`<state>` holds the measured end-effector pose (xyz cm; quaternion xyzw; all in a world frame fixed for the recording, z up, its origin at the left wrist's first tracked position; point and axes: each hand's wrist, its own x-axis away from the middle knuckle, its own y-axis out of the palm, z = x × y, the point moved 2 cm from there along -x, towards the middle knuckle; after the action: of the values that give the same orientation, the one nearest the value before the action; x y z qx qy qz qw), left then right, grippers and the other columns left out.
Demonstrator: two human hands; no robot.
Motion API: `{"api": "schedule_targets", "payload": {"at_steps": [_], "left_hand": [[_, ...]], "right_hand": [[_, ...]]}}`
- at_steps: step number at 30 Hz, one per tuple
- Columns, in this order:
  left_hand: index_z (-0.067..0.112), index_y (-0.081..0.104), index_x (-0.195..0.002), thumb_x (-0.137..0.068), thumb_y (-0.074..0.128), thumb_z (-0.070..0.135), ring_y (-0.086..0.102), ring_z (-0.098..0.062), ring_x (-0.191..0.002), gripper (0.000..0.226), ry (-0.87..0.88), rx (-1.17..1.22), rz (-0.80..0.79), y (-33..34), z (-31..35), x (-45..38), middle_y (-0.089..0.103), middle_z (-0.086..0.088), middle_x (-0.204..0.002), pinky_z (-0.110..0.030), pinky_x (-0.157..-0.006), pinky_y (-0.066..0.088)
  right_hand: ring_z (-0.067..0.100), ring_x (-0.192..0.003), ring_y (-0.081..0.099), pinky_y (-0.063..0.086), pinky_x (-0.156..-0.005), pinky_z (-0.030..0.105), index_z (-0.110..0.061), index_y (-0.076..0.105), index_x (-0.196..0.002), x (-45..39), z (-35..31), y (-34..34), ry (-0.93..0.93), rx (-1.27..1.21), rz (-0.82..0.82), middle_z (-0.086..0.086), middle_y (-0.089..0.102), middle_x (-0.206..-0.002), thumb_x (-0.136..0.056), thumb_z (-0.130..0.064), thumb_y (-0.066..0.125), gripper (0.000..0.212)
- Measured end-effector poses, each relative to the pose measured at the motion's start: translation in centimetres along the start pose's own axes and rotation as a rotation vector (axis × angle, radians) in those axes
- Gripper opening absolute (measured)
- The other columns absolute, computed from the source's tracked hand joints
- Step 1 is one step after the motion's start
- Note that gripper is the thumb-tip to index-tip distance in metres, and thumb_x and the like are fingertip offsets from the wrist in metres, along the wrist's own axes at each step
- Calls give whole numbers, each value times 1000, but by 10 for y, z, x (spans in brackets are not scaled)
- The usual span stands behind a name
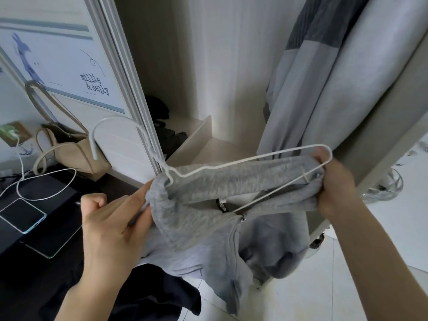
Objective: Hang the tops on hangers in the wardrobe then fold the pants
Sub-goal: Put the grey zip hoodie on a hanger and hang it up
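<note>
Head view looks down at my two hands working a grey zip hoodie (208, 218) onto a white wire hanger (243, 163), right in front of the open wardrobe (185, 54). My left hand (111, 225) pinches the hoodie's collar edge near the hanger's neck, forefinger and thumb stretched onto the cloth, the other fingers curled in. My right hand (333, 184) grips the far shoulder of the hoodie together with that end of the hanger, fingers wrapped round both. The hands are well apart, with the garment stretched between them.

I judge I am in the first step, getting a top onto its hanger. The right end of the wire seems tucked under the cloth, but the left shoulder is bunched at the neck and not yet over the hanger's arm; the body and sleeves droop loose toward the tiled floor (347, 286).

Next I would draw the left shoulder out along the wire until it seats, then lift the hook (115, 128) to the rail, which is out of sight above. Another grey garment (324, 89) hangs already inside on the right, so the hoodie belongs just beside it.

Dark clothing (143, 295) lies below my left arm; whether it is a top or the pants I cannot tell. A phone (22, 215) on a charging cable (46, 188) and a beige bag (76, 149) sit at left.
</note>
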<state>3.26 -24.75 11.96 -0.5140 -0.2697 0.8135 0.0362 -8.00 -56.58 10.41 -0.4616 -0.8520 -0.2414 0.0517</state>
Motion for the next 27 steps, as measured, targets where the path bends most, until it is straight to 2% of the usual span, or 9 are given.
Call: {"api": "schedule_targets", "payload": {"at_steps": [3, 5, 8, 10, 12, 16, 20, 23, 27], "left_hand": [[8, 62, -112, -104, 42, 38, 36, -1, -83, 37, -21, 28, 15, -2, 7, -3, 31, 15, -53, -28, -76, 28], [3, 69, -105, -103, 40, 40, 30, -8, -75, 48, -57, 31, 2, -1, 12, -4, 35, 7, -59, -28, -71, 28], [7, 71, -82, -100, 38, 50, 25, -16, -64, 57, -183, 61, -48, -3, 20, -5, 31, 1, -55, -32, -60, 30], [26, 57, -71, -96, 42, 50, 34, -25, -68, 38, -304, 105, -64, -2, 22, -4, 33, 6, -50, -28, -57, 33], [30, 44, -64, -91, 39, 45, 34, -24, -68, 31, -400, 153, -95, 0, 26, -3, 35, 0, -50, -18, -55, 32], [20, 45, -62, -88, 39, 48, 33, -19, -65, 39, -467, 260, -86, 4, 37, -12, 43, -6, -56, -16, -57, 30], [23, 40, -51, -87, 44, 48, 27, -18, -66, 44, -439, 200, -42, -1, 30, -25, 43, 4, -52, -17, -57, 26], [15, 46, -52, -93, 47, 37, 25, -21, -61, 48, -241, -38, -1, -6, 26, -29, 27, 8, -42, -24, -64, 23], [14, 44, -50, -99, 48, 24, 22, -18, -42, 51, 17, -198, 37, -3, 20, -25, 28, 6, -40, -32, -67, 24]], "right_hand": [[18, -73, 73, 56, -60, 25, -16, 77, -67, 11, -18, 12, -100, -5, -147, 6, 74, -76, -74, -72, 57, 60], [19, -73, 73, 56, -61, 26, -17, 78, -65, 15, -27, 16, -144, 30, -168, 5, 74, -74, -71, -74, 57, 60], [9, -52, 64, 49, -51, 15, -22, 68, -46, 16, -31, 16, -221, 49, -72, -7, 64, -53, -74, -53, 62, 42], [4, -46, 59, 44, -46, 12, -24, 65, -42, 13, -29, 15, -267, 108, -33, -11, 60, -48, -80, -37, 57, 41], [1, -45, 59, 43, -44, 11, -26, 67, -43, 12, -24, 16, -279, 197, -31, -11, 61, -47, -88, -28, 52, 47], [2, -52, 63, 48, -61, 22, -31, 72, -53, 9, -19, 15, -246, 303, -12, -11, 66, -54, -89, -29, 50, 42], [3, -49, 63, 48, -48, 14, -18, 70, -55, 4, -20, 11, -250, 427, 28, -10, 66, -52, -84, -39, 58, 38], [16, -59, 67, 51, -58, 24, -12, 68, -58, -2, -24, 0, -239, 487, 69, -2, 68, -59, -73, -57, 64, 47], [21, -63, 54, 45, -63, 30, 12, 59, -83, -11, -29, -9, -299, 626, 135, 11, 54, -70, -73, -56, 65, 69]]}}
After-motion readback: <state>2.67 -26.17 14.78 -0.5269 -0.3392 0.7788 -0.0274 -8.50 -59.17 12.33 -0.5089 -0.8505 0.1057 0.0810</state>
